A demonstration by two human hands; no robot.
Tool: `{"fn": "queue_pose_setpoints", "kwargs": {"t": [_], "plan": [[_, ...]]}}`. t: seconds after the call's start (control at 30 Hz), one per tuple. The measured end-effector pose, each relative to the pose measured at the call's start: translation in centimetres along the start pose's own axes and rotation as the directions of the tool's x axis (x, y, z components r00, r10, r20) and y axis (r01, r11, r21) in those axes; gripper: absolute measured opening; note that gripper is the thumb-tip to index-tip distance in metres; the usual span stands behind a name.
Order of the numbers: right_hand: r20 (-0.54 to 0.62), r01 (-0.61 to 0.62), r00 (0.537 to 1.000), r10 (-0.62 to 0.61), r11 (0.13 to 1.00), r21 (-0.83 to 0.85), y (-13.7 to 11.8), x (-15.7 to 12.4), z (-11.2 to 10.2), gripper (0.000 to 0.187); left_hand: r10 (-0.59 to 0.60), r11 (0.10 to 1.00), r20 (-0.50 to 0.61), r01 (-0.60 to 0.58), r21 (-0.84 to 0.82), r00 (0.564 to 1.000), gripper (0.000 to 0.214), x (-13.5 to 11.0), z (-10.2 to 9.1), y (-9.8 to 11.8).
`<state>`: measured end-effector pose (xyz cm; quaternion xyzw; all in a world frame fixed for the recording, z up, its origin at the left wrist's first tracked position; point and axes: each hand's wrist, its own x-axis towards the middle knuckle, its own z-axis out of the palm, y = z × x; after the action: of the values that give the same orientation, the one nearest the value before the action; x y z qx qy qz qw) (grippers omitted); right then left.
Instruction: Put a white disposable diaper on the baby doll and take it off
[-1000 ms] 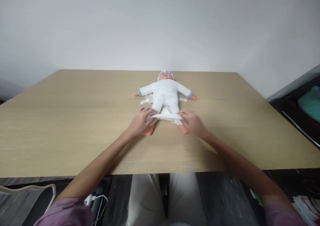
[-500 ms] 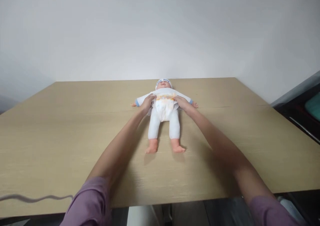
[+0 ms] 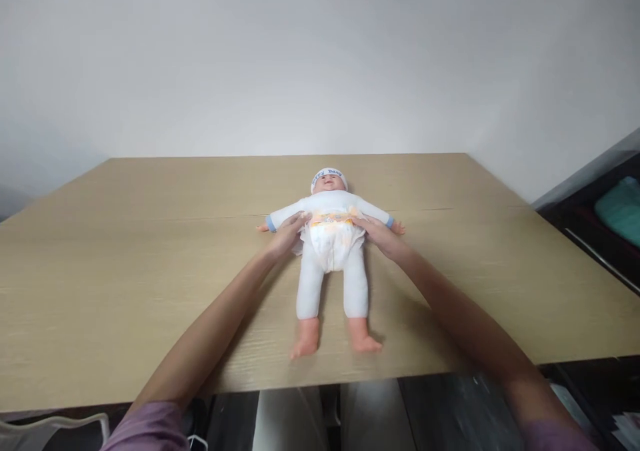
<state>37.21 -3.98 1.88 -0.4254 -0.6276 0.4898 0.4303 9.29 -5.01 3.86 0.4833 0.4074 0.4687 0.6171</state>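
A baby doll lies on its back on the table, head toward the wall and feet toward me. It has a white suit with blue cuffs and a white cap with blue lettering. Around its waist is a white diaper with an orange-patterned front band. My left hand grips the doll's waist at the diaper's left side, thumb on the front band. On the opposite side my right hand grips the waist likewise. Fingers beneath the sides are partly hidden.
The wooden table runs back to a pale wall. At the right stands a dark piece of furniture with a teal cloth in it. A white cable or frame shows below the table's front left edge.
The doll has slid toward me along the table, with both my hands staying on its waist. Its feet are now nearer the front edge. The view has also shifted slightly.
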Motion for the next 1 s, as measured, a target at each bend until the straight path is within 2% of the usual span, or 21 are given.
{"fn": "queue_pose_setpoints", "kwargs": {"t": [0.1,0.23,0.33,0.4,0.47,0.5,0.53,0.6,0.67,0.73,0.83,1.0], "plan": [[-0.015,-0.107,0.994,0.11,0.982,0.153,-0.5,-1.3,-0.2,0.059,0.043,0.999,-0.069,-0.041,0.034,0.997,0.055,-1.0,-0.2,-0.4],[-0.158,-0.056,0.985,0.069,0.995,0.084,0.3,-1.5,-1.0,0.064,0.092,0.995,-0.132,-0.085,0.052,0.987,0.055,-1.8,-0.3,-0.6],[-0.259,-0.012,0.966,0.018,1.0,0.025,1.0,-1.4,-1.5,0.064,0.116,0.986,-0.178,-0.093,0.136,0.977,0.062,-2.6,0.1,-0.3],[-0.344,0.038,0.937,-0.052,0.998,-0.049,0.9,-1.8,-1.3,0.059,0.129,0.976,-0.202,-0.088,0.199,0.971,0.068,-3.1,0.5,-0.1],[-0.42,0.126,0.882,-0.215,0.965,-0.23,0.2,-2.6,-0.7,0.048,0.146,0.968,-0.211,-0.096,0.23,0.967,0.071,-3.4,0.8,0.0],[-0.415,0.18,0.851,-0.321,0.922,-0.344,-0.3,-3.1,-0.3,0.043,0.152,0.968,-0.205,-0.105,0.227,0.967,0.07,-3.5,0.9,-0.1],[-0.371,0.239,0.826,-0.424,0.86,-0.45,-0.8,-3.6,0.1,0.039,0.156,0.97,-0.197,-0.113,0.213,0.968,0.068,-3.5,0.9,-0.2],[-0.193,0.363,0.814,-0.547,0.74,-0.566,-1.8,-4.5,0.9,0.039,0.161,0.975,-0.18,-0.129,0.181,0.97,0.065,-3.3,0.7,-0.5],[-0.004,0.463,0.823,-0.568,0.674,-0.576,-2.3,-5.0,1.4,0.047,0.171,0.976,-0.171,-0.143,0.164,0.97,0.062,-2.9,0.2,-1.0],[0.114,0.506,0.832,-0.543,0.66,-0.555,-2.3,-5.1,1.5,0.052,0.162,0.979,-0.156,-0.14,0.146,0.974,0.062,-2.5,-0.4,-1.4],[0.181,0.524,0.839,-0.514,0.671,-0.525,-1.8,-4.9,1.2,0.054,0.121,0.99,-0.112,-0.111,0.091,0.986,0.063,-2.1,-1.4,-1.8],[0.191,0.525,0.839,-0.51,0.666,-0.53,-1.5,-4.6,0.7,0.055,0.132,0.99,-0.109,-0.126,0.062,0.985,0.054,-1.8,-2.2,-2.0]]}}
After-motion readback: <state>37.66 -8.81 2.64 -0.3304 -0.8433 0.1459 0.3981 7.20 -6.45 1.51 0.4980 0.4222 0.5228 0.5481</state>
